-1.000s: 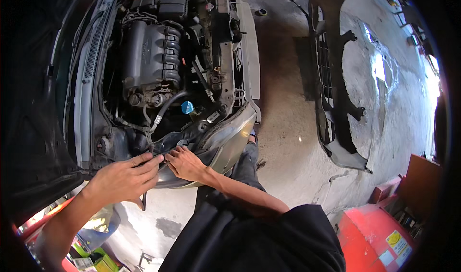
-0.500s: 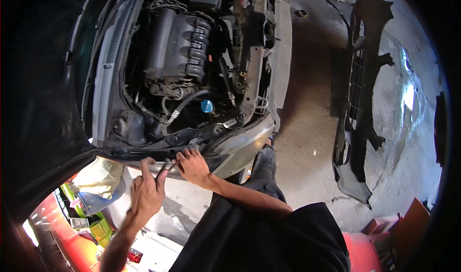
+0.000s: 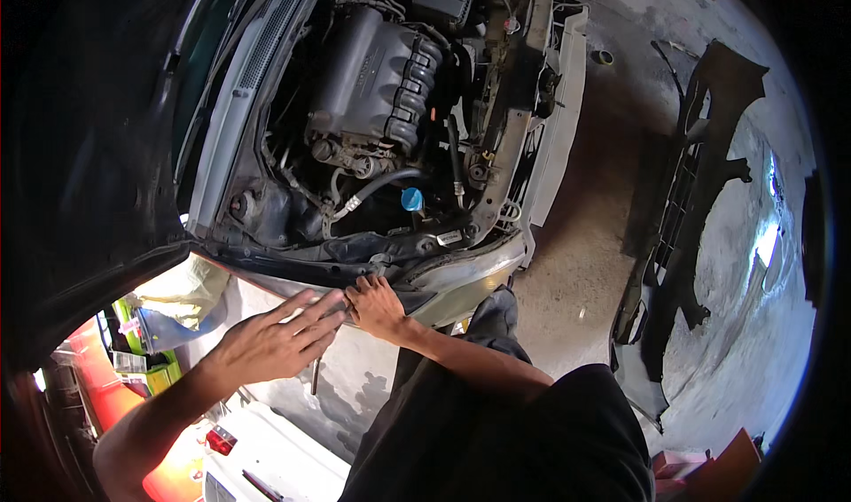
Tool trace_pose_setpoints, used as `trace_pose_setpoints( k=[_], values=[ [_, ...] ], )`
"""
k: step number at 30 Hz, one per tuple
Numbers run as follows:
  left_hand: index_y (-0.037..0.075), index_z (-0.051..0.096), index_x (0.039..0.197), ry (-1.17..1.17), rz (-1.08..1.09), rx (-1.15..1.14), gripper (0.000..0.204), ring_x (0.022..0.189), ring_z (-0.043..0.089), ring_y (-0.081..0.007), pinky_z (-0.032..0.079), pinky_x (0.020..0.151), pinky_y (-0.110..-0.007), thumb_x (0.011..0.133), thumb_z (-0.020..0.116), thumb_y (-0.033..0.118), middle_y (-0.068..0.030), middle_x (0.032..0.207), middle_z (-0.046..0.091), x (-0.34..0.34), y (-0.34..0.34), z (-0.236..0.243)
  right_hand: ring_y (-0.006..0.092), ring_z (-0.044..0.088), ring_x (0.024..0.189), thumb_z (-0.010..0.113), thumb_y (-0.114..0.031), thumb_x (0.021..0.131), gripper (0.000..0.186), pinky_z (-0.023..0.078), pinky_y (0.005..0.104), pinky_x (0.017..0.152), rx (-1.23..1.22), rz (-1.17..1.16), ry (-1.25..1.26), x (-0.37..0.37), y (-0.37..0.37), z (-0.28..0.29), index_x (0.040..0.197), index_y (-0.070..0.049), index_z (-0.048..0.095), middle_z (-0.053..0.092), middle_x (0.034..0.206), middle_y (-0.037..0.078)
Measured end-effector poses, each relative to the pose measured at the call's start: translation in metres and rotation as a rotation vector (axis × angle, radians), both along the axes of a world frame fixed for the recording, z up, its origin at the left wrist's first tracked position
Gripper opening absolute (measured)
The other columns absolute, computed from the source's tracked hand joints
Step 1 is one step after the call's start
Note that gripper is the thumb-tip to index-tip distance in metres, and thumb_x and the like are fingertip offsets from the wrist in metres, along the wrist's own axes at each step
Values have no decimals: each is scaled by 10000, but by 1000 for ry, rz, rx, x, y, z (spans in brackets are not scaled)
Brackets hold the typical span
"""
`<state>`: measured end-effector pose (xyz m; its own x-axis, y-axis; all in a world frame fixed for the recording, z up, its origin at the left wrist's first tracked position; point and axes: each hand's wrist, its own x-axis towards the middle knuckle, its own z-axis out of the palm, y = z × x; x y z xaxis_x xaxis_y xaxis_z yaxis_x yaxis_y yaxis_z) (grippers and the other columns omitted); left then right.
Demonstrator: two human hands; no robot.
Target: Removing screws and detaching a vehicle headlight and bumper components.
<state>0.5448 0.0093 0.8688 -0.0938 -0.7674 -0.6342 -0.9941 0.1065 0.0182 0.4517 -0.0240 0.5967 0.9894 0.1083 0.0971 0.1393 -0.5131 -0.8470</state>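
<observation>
A car stands with its bonnet up, showing the grey engine cover and a blue cap. My right hand has its fingers curled over the dark upper body edge just left of the headlight. My left hand is flat with the fingers spread, and its fingertips reach that same edge beside my right hand. A thin dark rod hangs below my left fingers; I cannot tell whether the hand holds it.
A detached dark bumper lies on the concrete floor to the right. A pale plastic bag, green-yellow packages, a red surface and a white body panel sit at the lower left.
My left hand dropped away from the body edge, then came back up to it with fingers spread. My right hand stayed on the edge. The view shifted toward the engine bay.
</observation>
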Motion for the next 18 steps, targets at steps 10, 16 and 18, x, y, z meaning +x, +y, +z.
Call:
trace_pose_setpoints(
  k=[10, 16, 18],
  values=[
    [70, 618, 861, -118, -191, -136, 290, 1045, 570, -276, 291, 1095, -530, 814, 560, 350, -65, 893, 587, 12, 22, -17, 316, 554, 934, 540, -273, 899, 233, 421, 437, 835, 14, 17, 78, 6, 4, -2, 904, -61, 638, 582, 930, 151],
    [66, 530, 750, -225, 383, -375, 598, 842, 531, -284, 339, 1025, -553, 698, 603, 657, -71, 802, 512, -3, 37, -44, 341, 525, 994, 564, -235, 871, 228, 428, 428, 852, 157, 27, 179, 8, -10, -2, 945, -28, 620, 559, 1000, 188],
    [38, 567, 760, -496, 483, -664, 584, 730, 525, -293, 404, 829, -506, 754, 619, 620, -94, 796, 551, -20, 50, -71, 353, 517, 994, 577, -223, 864, 235, 428, 434, 853, 271, -4, 75, 5, -21, 3, 964, -11, 595, 543, 1019, 196]
  ],
)
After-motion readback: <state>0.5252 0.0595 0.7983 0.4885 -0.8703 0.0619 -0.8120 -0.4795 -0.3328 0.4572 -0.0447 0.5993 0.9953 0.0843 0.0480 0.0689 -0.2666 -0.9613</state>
